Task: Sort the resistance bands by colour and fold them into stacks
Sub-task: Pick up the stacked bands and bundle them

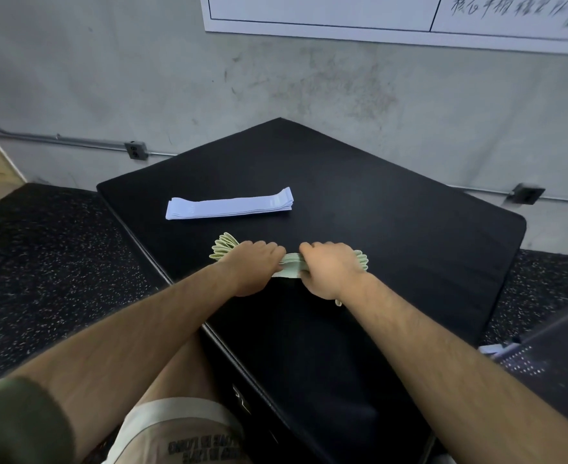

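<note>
A flat stack of pale lilac resistance bands lies on the black padded box, towards its far left. Nearer to me, a bundle of light green resistance bands lies across the box top. My left hand grips the bundle's left part, with looped ends fanning out beyond the knuckles. My right hand grips its right part, with more loops showing past it. The hands almost touch over the middle of the bundle, and most of the green bands are hidden under them.
The box stands on speckled black rubber flooring against a grey concrete wall with a metal conduit and outlet boxes. A whiteboard hangs at the top. A dark perforated object sits at the right edge.
</note>
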